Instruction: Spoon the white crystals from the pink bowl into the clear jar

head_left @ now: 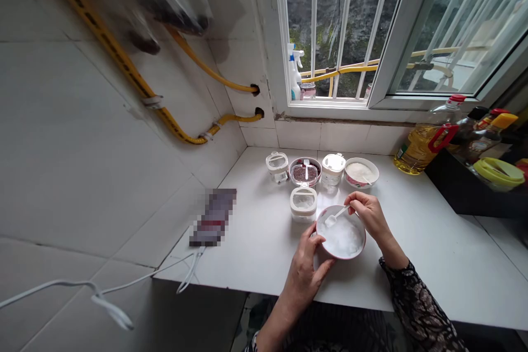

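Note:
My left hand (303,269) grips the rim of a small white bowl (340,257) from the near left, with its thumb on the edge. The bowl holds a white, wet-looking substance (344,237). My right hand (368,214) pinches the handle of a small white plastic spoon (336,216), whose scoop rests inside the bowl. Just behind the bowl stands a lidded jar of white powder (303,204). Further back are a lidded jar (277,166), a bowl of dark red grains (305,172), a white lidded jar (333,169) and a bowl of white powder (361,172).
The white counter (231,247) meets tiled walls at the back and left, with a barred window above. Yellow gas hoses (181,132) run along the wall. A cooking oil bottle (421,148) and other bottles stand at right. A pixelated flat object (213,217) and a white cable (190,264) lie at left.

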`<state>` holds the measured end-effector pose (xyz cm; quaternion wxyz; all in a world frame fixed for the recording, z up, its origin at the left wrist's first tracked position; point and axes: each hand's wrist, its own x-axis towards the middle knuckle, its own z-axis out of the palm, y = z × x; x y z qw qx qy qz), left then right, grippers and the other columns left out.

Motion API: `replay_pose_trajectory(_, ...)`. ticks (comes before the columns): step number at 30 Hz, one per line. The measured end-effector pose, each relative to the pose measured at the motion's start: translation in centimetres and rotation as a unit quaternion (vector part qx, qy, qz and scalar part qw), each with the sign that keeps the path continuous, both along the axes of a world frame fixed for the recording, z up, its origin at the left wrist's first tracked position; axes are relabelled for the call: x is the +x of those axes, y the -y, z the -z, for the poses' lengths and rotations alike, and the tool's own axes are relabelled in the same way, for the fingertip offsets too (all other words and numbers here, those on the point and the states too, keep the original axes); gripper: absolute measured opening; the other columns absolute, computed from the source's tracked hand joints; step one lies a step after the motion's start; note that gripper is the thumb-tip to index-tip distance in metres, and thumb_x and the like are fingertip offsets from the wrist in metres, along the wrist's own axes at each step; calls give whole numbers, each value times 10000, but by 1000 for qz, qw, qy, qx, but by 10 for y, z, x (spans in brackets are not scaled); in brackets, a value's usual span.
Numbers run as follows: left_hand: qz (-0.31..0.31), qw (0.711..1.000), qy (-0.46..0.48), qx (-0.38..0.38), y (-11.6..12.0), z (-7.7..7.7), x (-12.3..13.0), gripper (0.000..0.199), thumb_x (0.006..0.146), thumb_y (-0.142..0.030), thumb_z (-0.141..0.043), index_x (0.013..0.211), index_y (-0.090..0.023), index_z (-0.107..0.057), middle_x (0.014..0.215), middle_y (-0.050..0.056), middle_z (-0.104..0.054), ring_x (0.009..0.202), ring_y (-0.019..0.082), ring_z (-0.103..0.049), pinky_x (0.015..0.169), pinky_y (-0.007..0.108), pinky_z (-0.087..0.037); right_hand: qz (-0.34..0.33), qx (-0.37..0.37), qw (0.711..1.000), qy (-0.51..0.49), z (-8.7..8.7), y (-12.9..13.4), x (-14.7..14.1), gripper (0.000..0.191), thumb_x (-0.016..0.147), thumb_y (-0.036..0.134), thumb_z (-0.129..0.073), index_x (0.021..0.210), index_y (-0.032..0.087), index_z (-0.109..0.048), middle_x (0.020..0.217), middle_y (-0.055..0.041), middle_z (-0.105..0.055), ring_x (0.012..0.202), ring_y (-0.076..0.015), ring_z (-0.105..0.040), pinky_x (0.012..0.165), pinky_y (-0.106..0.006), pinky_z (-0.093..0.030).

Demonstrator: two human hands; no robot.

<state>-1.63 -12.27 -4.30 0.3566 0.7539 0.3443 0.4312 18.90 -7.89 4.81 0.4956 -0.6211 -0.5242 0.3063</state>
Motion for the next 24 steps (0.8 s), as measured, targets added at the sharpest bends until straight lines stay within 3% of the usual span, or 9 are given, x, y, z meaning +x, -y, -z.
replay_pose_trajectory(17,-20,1000,-4,16,0,-2,-1,419,822,-75,-665,1171,-257,-521,1460,137,-504,1359,291,-548,1062,448,-517,-6,15,999,-42,5,-4,6,169,672,280,-513,627,194,-651,501,10,-582,517,-152,-543,564,-280,-453)
replay_pose_trajectory(21,-14,1000,-7,11,0,-2,-1,403,839,-80,-648,1176,-256,-513,1471,143,-490,1366,293,-541,1072,464,-512,8,76,996,-42,2,-4,-4,149,746,283,-540,718,193,-655,599,-5,-638,577,-167,-608,615,-298,-500)
replay_pose_trajectory(24,-8,1000,-4,7,-1,-1,-1,396,849,-94,-647,1184,-252,-507,1481,150,-475,1367,298,-540,1073,471,-515,8,156,988,19,-1,-1,-20,149,876,300,-558,872,204,-671,774,-42,-711,712,-198,-674,708,-333,-527)
